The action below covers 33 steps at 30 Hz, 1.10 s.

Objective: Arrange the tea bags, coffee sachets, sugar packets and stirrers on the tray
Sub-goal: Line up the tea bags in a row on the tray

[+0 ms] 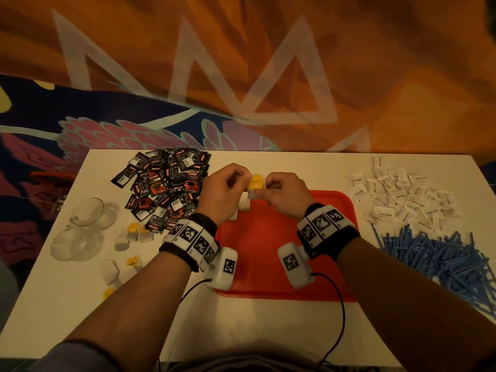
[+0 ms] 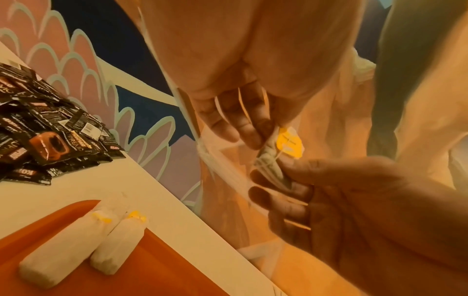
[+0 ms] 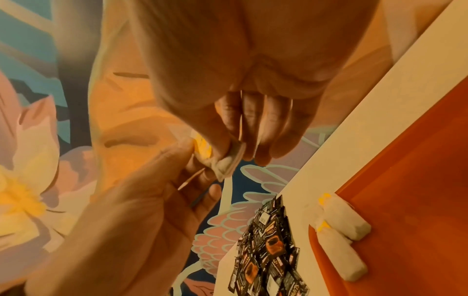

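Both hands pinch one tea bag (image 1: pixel 255 187) by its yellow tag: left hand (image 1: pixel 224 191) and right hand (image 1: pixel 285 193) meet above the far edge of the red tray (image 1: pixel 290 264). The tag's print is unreadable (too blurred). Below the grip, two tea bags (image 2: pixel 76 248) lie side by side on the tray. Left of the grip, the coffee sachets (image 1: pixel 166 183) read "SUPREMO"; tags on the desk (image 1: pixel 268 331) read "TEA".

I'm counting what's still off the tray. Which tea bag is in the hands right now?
The tea bag with the yellow tag, pinched between the left hand and right hand above the red tray's far edge; the others lie flat.
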Available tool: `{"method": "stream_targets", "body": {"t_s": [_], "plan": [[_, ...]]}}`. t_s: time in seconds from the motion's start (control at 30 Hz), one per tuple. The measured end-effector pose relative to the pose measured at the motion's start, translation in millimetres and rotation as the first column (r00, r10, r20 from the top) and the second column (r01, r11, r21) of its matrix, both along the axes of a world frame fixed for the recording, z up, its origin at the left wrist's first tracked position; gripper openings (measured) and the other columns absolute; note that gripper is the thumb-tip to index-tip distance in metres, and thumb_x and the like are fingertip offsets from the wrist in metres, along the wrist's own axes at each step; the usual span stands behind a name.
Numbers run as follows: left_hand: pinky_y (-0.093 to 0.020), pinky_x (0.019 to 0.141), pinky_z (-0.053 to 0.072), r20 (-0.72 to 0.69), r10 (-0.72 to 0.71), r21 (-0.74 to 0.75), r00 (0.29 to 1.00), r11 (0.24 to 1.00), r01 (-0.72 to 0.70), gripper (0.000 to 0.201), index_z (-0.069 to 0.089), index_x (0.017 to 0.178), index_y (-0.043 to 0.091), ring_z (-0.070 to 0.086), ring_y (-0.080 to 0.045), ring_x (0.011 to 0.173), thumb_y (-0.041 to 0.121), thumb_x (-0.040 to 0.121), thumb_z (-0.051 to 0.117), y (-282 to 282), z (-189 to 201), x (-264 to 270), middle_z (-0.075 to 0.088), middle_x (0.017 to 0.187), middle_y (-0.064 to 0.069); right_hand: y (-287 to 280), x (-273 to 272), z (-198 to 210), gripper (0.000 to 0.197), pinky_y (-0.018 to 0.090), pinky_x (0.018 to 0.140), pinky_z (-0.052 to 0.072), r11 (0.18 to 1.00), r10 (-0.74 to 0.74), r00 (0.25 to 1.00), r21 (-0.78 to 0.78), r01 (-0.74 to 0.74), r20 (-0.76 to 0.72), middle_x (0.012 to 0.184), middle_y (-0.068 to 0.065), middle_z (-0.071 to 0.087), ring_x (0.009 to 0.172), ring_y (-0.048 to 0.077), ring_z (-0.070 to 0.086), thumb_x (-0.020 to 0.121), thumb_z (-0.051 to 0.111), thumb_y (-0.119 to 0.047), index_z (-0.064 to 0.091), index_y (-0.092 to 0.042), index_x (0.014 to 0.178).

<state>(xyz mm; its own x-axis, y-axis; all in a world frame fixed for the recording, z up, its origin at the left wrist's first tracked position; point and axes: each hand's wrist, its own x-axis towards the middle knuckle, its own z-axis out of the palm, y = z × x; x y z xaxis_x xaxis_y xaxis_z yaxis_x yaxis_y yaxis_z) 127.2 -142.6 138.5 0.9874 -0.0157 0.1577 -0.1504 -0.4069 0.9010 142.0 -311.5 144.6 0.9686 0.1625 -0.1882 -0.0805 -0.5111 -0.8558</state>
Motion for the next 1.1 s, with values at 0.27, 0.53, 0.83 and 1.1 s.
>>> {"method": "stream_targets", "body": {"t_s": [0.27, 0.53, 0.83, 1.1], "plan": [[-0.013, 0.069, 0.047, -0.136, 0.020, 0.017, 0.991, 1.000, -0.018, 0.010, 0.071, 0.087, 0.021, 0.061, -0.002, 0.070, 0.011, 0.090, 0.072, 7, -13, 6, 0.069, 0.077, 0.002, 5, 0, -7, 0.027, 0.040, 0.071, 0.053, 0.991, 0.051, 0.992, 0.127, -0.036, -0.113, 0.072, 0.001, 0.073, 0.070, 0.022, 0.068, 0.074, 0.082, -0.024, 0.058, -0.028, 0.085], [-0.009, 0.063, 0.045, -0.223, 0.049, 0.007, 0.973, 0.999, -0.049, 0.003, 0.071, 0.090, 0.008, 0.060, -0.006, 0.062, 0.011, 0.091, 0.071, 11, -30, 13, 0.065, 0.069, 0.000, 12, 5, -31, 0.017, 0.021, 0.063, 0.047, 0.996, -0.070, 0.997, 0.048, 0.072, -0.043, 0.067, -0.014, 0.063, 0.061, 0.004, 0.059, 0.081, 0.078, -0.019, 0.067, -0.027, 0.070], [-0.018, 0.068, 0.048, -0.368, 0.123, 0.372, 0.922, 0.928, 0.025, 0.010, 0.069, 0.087, 0.018, 0.061, -0.010, 0.076, 0.013, 0.094, 0.062, 50, -101, 12, 0.068, 0.085, 0.004, 24, 23, -109, 0.015, 0.026, 0.073, 0.050, 0.978, -0.120, 0.952, -0.199, 0.064, -0.281, 0.090, -0.004, 0.070, 0.085, 0.013, 0.064, 0.083, 0.073, -0.032, 0.074, -0.020, 0.092], [-0.037, 0.094, 0.049, -0.475, -0.094, 0.591, 0.875, 0.703, 0.396, 0.031, 0.066, 0.126, 0.022, 0.057, -0.024, 0.114, 0.020, 0.098, 0.052, 58, -131, 10, 0.059, 0.126, -0.003, 41, 32, -150, 0.023, 0.026, 0.080, 0.049, 0.943, -0.209, 0.890, -0.323, 0.075, -0.406, 0.111, 0.002, 0.070, 0.099, 0.018, 0.063, 0.087, 0.071, -0.029, 0.073, -0.018, 0.106]]}}
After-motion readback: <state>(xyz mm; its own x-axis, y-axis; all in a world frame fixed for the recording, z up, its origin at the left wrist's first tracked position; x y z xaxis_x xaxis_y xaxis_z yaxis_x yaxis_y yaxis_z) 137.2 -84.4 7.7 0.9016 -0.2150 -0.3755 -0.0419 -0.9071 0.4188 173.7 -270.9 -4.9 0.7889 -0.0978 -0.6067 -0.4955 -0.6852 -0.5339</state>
